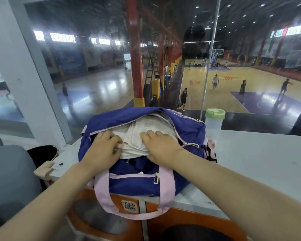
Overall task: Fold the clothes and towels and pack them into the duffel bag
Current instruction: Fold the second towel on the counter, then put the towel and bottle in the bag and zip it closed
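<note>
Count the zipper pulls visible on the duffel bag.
2: one zipper pull at the main opening's right end, beside the right hand; another on the front pocket of the duffel bag. Others may be hidden.

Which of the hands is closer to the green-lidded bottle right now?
Right. The right hand presses the folded white towel in the duffel bag, on the side toward the bottle. The left hand is at the bag's far end.

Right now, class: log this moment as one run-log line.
stage: packing | left hand: pressing towel | right hand: flat on towel | duffel bag: unzipped, on table
</note>
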Motion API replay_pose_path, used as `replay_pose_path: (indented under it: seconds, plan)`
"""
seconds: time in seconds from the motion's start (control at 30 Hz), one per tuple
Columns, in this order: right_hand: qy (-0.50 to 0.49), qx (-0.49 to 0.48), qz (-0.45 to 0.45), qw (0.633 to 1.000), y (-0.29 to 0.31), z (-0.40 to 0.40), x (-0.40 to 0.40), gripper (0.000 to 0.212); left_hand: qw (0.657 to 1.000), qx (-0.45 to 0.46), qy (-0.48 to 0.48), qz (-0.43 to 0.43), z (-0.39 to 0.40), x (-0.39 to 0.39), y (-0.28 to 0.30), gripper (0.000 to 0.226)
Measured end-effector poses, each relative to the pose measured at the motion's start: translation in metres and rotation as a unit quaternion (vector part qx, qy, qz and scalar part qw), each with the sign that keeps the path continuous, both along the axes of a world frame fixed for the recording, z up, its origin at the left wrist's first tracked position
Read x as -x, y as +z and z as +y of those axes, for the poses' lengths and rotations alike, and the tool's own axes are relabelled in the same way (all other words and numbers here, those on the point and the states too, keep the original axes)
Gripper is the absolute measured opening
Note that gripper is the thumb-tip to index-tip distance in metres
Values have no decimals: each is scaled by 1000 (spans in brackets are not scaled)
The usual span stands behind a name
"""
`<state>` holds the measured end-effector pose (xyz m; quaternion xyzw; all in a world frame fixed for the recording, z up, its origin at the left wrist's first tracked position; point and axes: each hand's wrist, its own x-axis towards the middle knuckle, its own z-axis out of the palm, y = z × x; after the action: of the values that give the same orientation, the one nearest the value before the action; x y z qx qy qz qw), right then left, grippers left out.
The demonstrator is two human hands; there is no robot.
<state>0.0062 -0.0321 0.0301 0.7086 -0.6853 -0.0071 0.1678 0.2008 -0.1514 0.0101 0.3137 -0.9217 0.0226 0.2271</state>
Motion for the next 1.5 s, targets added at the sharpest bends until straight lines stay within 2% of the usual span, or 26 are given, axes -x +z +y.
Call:
replay_pose_path:
  seconds: [0.07, 0.2, 0.23, 0.3, 0.4, 0.5, 0.57, 0.6, 0.67, 0.73, 0.8, 0.87, 0.9, 0.97, 1.07, 1.13, 1.27, 1.43, 1.5]
  plan:
    - [-22, -5, 20, 1000, 4, -2, 1, 62, 998, 36, -38, -19, -2, -4, -6, 20]
    - [-115, 15, 65, 991, 17, -9, 10, 43, 994, 45, -93, -23, -1, -9, -11, 14]
    - [-148, 10, 52, 988, 17, -12, 11, 43, 993, 53, -102, -31, -1, -12, -12, 5]
    - [-184, -29, 17, 982, 10, -15, 3, 46, 989, 61, -120, -56, -2, -20, -13, 16]
    - [-161, -65, -35, 984, -1, -10, -3, 55, 984, 77, -142, -78, -2, -32, -10, 22]
    - [-103, 46, -152, 982, 9, 10, 8, 63, 996, 20, -90, -14, 7, -45, -9, 25]
    - [-106, 111, -123, 981, 14, 27, 13, 61, 998, -24, -10, 61, 12, -55, -9, 26]
    - [-131, 100, -100, 981, 15, 35, 14, 61, 997, -41, 34, 58, 15, -58, -8, 25]
    - [-190, 38, -57, 979, 16, 45, 16, 63, 993, -19, 101, -54, 20, -57, -3, 31]
    - [-205, 14, -17, 978, 23, 51, 17, 62, 980, 21, 109, -164, 25, -52, 9, 44]
    - [-183, -21, 41, 982, 37, 57, 18, 64, 979, 7, 81, -188, 21, -55, 24, 49]
    - [-150, -63, 74, 984, 53, 63, 21, 65, 988, -29, 41, -145, 16, -64, 38, 48]
    - [-135, -68, 62, 987, 60, 67, 25, 64, 994, -34, 13, -100, 15, -70, 45, 38]
    - [-109, -46, 7, 993, 76, 73, 34, 66, 999, -24, -26, 4, 14, -77, 58, 19]
    - [-83, 8, -61, 995, 90, 85, 43, 70, 994, 34, -26, 99, 21, -76, 68, 20]
    - [-86, 11, -65, 994, 88, 97, 42, 69, 994, 48, -26, 96, 27, -72, 63, 24]
    - [-85, -16, -4, 996, 70, 121, 37, 60, 997, 11, -40, 69, 39, -61, 41, 55]
    - [-117, -29, -11, 993, 68, 154, 56, 60, 971, -113, -47, 207, 64, -25, 56, 53]
    - [-134, -62, -13, 989, 69, 165, 65, 60, 979, -83, -36, 185, 63, -3, 66, 52]
